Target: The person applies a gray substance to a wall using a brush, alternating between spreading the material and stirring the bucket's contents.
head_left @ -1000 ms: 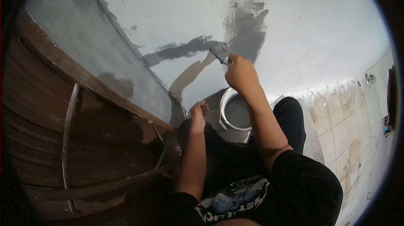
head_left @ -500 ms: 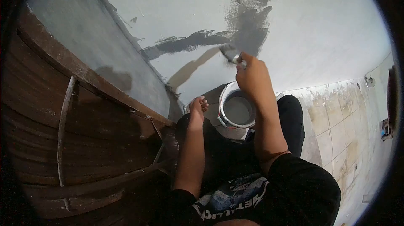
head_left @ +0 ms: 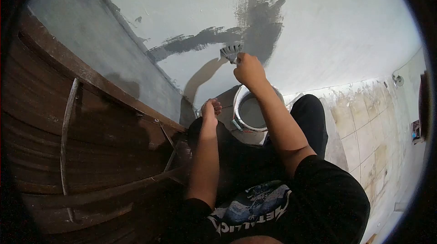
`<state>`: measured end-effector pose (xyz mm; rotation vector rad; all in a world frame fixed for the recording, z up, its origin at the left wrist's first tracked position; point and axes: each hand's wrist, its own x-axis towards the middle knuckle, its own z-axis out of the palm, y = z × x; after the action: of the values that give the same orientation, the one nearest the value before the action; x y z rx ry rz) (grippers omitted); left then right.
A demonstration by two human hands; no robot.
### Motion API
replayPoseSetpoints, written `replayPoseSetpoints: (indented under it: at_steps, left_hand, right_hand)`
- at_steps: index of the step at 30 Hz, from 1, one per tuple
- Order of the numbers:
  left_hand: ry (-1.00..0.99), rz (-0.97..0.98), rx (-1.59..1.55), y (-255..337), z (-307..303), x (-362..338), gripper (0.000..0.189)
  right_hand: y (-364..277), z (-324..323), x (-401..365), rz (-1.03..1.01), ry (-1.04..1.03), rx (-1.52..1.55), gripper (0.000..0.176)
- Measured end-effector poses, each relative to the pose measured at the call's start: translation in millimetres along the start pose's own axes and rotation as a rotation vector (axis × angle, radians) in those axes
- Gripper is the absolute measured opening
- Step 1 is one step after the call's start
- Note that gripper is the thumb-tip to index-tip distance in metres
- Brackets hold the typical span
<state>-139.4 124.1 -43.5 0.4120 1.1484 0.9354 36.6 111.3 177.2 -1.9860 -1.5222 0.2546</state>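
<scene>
My right hand (head_left: 251, 70) is closed around the handle of a paintbrush (head_left: 231, 52). Grey paint coats the brush's splayed bristles, which are at the white wall (head_left: 337, 30), just below a band of grey paint (head_left: 193, 41). A wider grey patch (head_left: 263, 28) runs upward beside that band. Under my right forearm stands a white bucket (head_left: 236, 107) with grey paint (head_left: 253, 112) inside. My left hand (head_left: 211, 108) rests near my knee, left of the bucket, its fingers curled in loosely with nothing visible in them.
Along the left is a dark brown wooden panel (head_left: 104, 153) with a metal bar (head_left: 68, 139) across it. A grey wall section (head_left: 91, 35) meets the white wall in a corner. Stained tiles (head_left: 359, 135) lie to the right.
My right hand has moved left with the paintbrush, whose bristles now fan out at the wall. My left hand stays near my knee, and the view has shifted slightly.
</scene>
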Motion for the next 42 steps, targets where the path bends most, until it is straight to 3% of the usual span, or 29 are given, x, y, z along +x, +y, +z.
replayPoseSetpoints:
  at_steps: [5,10,16,19,20,25,30,33,36,39,42]
  left_hand:
    - [0.054,-0.027,-0.012,4.0,3.2,-3.2,0.018]
    - [0.040,-0.024,-0.028,2.5,2.2,-4.4,0.015]
    - [0.000,0.004,-0.039,7.5,4.0,-8.7,0.013]
    - [0.014,-0.015,-0.004,10.0,5.9,-11.0,0.022]
    - [0.025,-0.032,0.015,10.2,7.1,-10.7,0.026]
    - [0.083,0.071,-0.034,6.0,3.1,-11.7,0.013]
    - [0.071,0.083,-0.096,3.8,-6.3,-2.7,0.010]
    - [0.091,0.070,-0.074,3.9,-7.3,3.9,0.015]
    - [0.190,0.084,-0.145,0.9,-2.6,5.0,0.021]
    - [0.242,0.035,-0.224,11.5,3.5,-3.9,0.023]
    - [0.230,-0.014,-0.339,8.8,-3.0,0.6,0.024]
  right_hand:
    - [24.0,16.5,-23.7,-0.012,-0.056,-0.046,0.021]
    - [-6.2,-8.3,-54.2,-0.038,-0.036,0.011,0.021]
    - [-61.4,-38.7,-56.2,-0.204,0.069,0.568,0.018]
    - [-71.8,-13.2,-38.6,-0.334,0.089,0.923,0.018]
    - [-64.2,12.8,-25.0,-0.315,0.075,0.975,0.019]
    - [-10.9,138.3,-2.8,-0.079,0.127,0.676,0.018]
    - [0.1,173.9,-24.4,0.040,0.143,0.622,0.027]
    - [17.0,181.6,-32.0,0.492,-0.326,0.938,0.024]
    - [30.6,177.2,-44.7,0.905,-0.574,1.167,0.024]
    - [6.6,135.0,-63.2,0.959,-0.547,1.178,0.024]
    - [-24.9,111.2,-68.4,0.719,-0.440,1.310,0.027]
